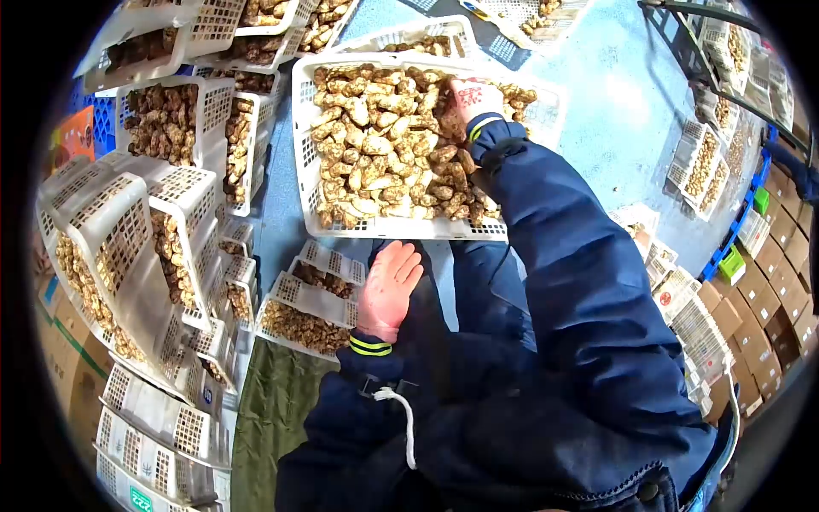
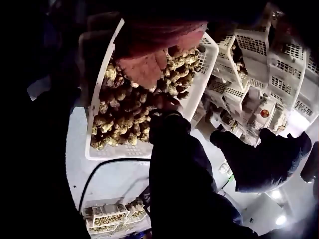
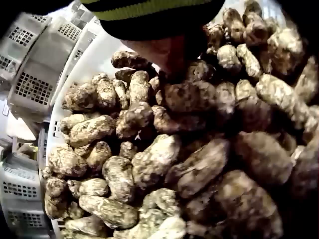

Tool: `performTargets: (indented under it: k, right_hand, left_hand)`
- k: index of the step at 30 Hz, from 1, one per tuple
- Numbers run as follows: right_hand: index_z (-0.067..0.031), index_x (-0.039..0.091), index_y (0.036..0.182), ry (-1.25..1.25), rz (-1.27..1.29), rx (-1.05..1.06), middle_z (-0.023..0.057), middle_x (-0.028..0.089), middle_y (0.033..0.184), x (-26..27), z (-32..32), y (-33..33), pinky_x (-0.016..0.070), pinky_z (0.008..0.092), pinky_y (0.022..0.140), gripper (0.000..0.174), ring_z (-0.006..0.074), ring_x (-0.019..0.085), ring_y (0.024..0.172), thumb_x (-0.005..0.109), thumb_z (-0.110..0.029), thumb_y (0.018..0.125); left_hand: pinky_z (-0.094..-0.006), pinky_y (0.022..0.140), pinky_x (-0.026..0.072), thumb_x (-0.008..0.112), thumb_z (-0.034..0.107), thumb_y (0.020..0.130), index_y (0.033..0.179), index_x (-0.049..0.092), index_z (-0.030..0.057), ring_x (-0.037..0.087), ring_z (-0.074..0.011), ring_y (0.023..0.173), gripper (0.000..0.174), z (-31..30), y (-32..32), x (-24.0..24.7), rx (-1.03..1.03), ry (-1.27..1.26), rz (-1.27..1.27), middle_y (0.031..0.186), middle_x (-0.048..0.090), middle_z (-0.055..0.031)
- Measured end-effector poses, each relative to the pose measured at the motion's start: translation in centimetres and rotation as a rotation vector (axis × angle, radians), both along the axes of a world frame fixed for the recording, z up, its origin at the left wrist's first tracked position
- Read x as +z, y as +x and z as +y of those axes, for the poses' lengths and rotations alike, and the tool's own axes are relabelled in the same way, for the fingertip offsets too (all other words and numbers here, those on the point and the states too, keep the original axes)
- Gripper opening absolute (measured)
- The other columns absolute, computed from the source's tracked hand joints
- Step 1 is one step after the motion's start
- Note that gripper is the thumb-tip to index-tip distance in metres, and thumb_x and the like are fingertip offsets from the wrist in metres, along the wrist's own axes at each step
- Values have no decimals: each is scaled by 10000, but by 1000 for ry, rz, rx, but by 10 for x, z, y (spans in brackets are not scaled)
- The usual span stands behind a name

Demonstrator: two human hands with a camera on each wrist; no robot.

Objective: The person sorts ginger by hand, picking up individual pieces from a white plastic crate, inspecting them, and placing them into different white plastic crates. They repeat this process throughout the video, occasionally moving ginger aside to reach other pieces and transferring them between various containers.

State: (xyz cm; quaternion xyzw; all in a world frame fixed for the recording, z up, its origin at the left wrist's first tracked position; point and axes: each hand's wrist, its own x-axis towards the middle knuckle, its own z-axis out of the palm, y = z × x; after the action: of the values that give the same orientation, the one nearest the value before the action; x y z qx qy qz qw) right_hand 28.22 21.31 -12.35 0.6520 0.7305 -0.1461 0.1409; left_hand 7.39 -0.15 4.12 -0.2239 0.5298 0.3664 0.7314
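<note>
A white plastic crate (image 1: pixel 300 119), heaped with stubby brown-and-tan tuber-like pieces (image 1: pixel 375 145), lies in front of the person. The right hand (image 1: pixel 474 96), pink with red print on its back, reaches into the far right part of the heap. Its fingers are hidden, so I cannot tell whether they grip a piece. In the right wrist view, the lumpy, dirt-streaked pieces (image 3: pixel 149 159) fill the crate below the cuff. At the crate's near side, the left hand (image 1: pixel 391 286) has its fingers straight and together, with nothing in it.
Stacked white crates (image 1: pixel 136 230) of similar pieces rise on the left. Another filled crate (image 1: pixel 465 38) is just behind the main one. Brown cartons (image 1: pixel 776 264) line the right side, beyond the blue floor (image 1: pixel 614 111). Dark green cloth (image 1: pixel 273 418) lies at lower left.
</note>
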Motion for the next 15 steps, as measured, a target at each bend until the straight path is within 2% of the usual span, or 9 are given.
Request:
performTargets:
  k: [2,4,5,6,8,9,12,13,15]
  right_hand:
    - [-163,534,985,76,75,51,124,608,840,-20,0,15,476,393,648,199,302,598,740,507,-187,790]
    - [-135,536,997,-80,326,-249,161,600,894,24,-6,13,471,387,689,200,316,583,796,503,-206,813]
    - [-83,501,1079,30,546,-237,143,605,935,19,-16,24,474,347,681,287,268,594,788,499,-243,840]
    - [-25,457,1137,-151,1164,-611,99,601,956,0,-31,32,469,295,647,375,202,590,751,520,-245,840]
    - [-3,404,1195,-564,1671,-1021,88,595,916,38,-44,39,465,269,654,393,188,586,817,497,-161,846]
    - [-14,427,1168,-585,1851,-1052,88,572,972,45,-52,37,431,248,649,397,159,545,749,531,-196,831]
    - [45,387,1179,-721,2088,-1082,118,566,973,68,-64,32,448,258,659,402,201,564,812,500,-111,827]
    - [-4,432,1156,-727,1964,-1029,75,580,936,84,-64,26,392,249,642,379,151,500,714,517,-166,825]
    - [1,456,1122,-823,1891,-883,79,584,932,101,-73,25,425,254,687,371,143,531,758,529,-163,797]
  left_hand:
    - [-407,975,307,375,292,894,1257,323,-1,399,-293,1141,470,-3,0,0,25,21,-32,1262,378,-191]
    - [-407,976,305,377,288,893,1260,318,-3,402,-293,1138,472,-5,-5,-2,45,37,-57,1260,380,-190]
    - [-396,969,314,379,302,897,1250,340,6,407,-283,1136,462,-7,-5,-4,55,64,-75,1260,390,-173]
    - [-386,961,323,382,317,901,1239,362,15,412,-272,1134,454,-9,-4,-5,62,87,-99,1260,400,-156]
    - [-391,959,327,372,312,905,1228,379,15,422,-278,1127,440,-11,-1,-7,82,123,-124,1241,424,-155]
    - [-392,956,330,372,304,905,1226,383,15,428,-280,1120,433,-9,1,-7,69,88,-112,1229,435,-155]
    - [-394,958,327,371,295,906,1233,380,20,427,-275,1121,428,-5,3,-1,59,117,-111,1227,434,-158]
    - [-396,960,322,376,299,904,1238,372,21,421,-277,1127,435,3,5,3,-1,166,-61,1233,425,-161]
    - [-407,963,309,402,309,895,1270,319,19,401,-282,1139,481,21,13,11,-130,209,68,1260,386,-162]
